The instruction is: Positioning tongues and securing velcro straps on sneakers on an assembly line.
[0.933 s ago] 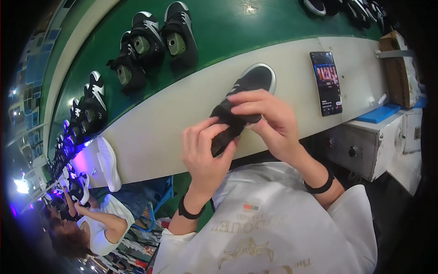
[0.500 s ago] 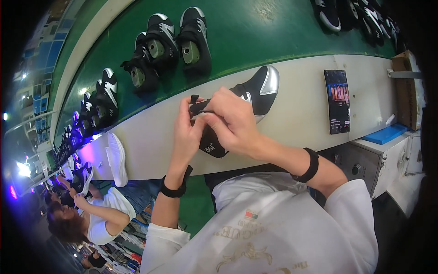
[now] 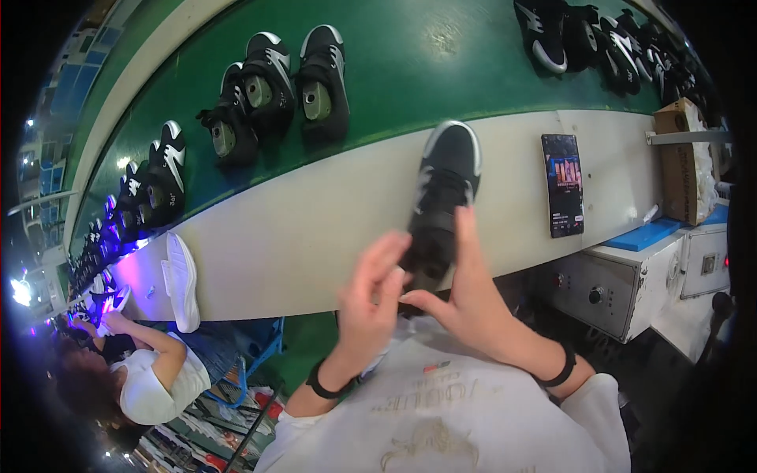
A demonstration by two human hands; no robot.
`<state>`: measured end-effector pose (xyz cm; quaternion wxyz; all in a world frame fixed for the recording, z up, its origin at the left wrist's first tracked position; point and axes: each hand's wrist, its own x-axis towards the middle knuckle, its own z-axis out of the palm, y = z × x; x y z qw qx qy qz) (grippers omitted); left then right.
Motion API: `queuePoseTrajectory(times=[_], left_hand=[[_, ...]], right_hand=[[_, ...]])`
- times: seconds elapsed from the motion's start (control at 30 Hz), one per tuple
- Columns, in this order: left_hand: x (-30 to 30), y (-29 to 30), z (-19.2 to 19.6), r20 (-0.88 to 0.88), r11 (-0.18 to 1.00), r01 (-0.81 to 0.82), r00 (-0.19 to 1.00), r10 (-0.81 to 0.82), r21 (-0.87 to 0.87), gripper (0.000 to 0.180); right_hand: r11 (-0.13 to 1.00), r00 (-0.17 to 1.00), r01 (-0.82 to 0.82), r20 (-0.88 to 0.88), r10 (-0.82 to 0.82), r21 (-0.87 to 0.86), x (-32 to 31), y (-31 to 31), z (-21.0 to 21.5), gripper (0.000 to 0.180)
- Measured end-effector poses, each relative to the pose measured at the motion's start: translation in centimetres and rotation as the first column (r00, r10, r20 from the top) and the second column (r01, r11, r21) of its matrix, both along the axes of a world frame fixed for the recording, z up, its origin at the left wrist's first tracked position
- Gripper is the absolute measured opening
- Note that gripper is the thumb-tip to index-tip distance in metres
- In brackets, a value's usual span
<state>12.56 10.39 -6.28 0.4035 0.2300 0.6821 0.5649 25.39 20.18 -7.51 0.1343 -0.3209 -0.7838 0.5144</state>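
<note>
A black sneaker (image 3: 448, 175) with a grey-white toe edge is at the white bench strip in front of me. Its toe points away and its dark heel end faces me. My right hand (image 3: 471, 296) is open along the shoe's right side, fingers stretched up against it and thumb spread out behind the heel. At the left of the heel is my left hand (image 3: 369, 296), blurred by motion, its bent fingers apart from the thumb and close to the shoe's collar. Whether those fingers touch the shoe, I cannot tell. The inside of the shoe is too dark to make out.
Several black sneakers (image 3: 322, 87) stand on the green surface (image 3: 441, 47) beyond the strip. A phone (image 3: 563, 189) lies to the right, a white sole (image 3: 181, 282) to the left. A metal control box (image 3: 599, 293) and a cardboard box (image 3: 676, 169) are at right. Another person (image 3: 162, 370) sits at left.
The sneaker has turned from lying toe-right to pointing away from me. My hands have parted from their pinch at its collar and moved nearer to me, around the heel.
</note>
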Motion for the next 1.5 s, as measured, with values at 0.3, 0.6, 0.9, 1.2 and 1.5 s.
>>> queuePoseTrajectory(times=[0.3, 0.6, 0.9, 1.2, 1.5], left_hand=[[-1.4, 1.6, 2.2, -0.473, 0.946, 0.292, 0.859, -0.196, 0.140, 0.022], [0.3, 5.8, 12.1, 0.026, 0.386, 0.341, 0.719, -0.694, 0.857, 0.013], [1.5, 4.0, 10.2, 0.304, 0.286, -0.160, 0.752, -0.584, 0.945, 0.033], [-5.1, -3.5, 6.9, -0.079, 0.691, 0.337, 0.923, -0.376, 0.640, 0.024], [-9.3, -1.1, -0.2, -0.680, 0.966, -0.078, 0.696, 0.230, 0.247, 0.041]], right_hand=[[0.995, 0.995, 0.099, 0.036, -0.098, -0.017, -11.9, 13.1, -4.7, 0.094], [0.632, 0.878, 0.359, -0.019, -0.478, 0.687, -4.6, 40.3, -13.1, 0.060], [0.694, 0.513, 0.006, 0.593, -0.620, 0.720, -2.9, 51.7, -18.0, 0.101], [0.900, 0.875, 0.422, 0.311, -0.371, -0.112, -7.4, 36.7, -8.7, 0.066], [0.845, 0.881, -0.469, 0.075, 0.467, 0.258, -4.9, 15.9, 0.3, 0.065]])
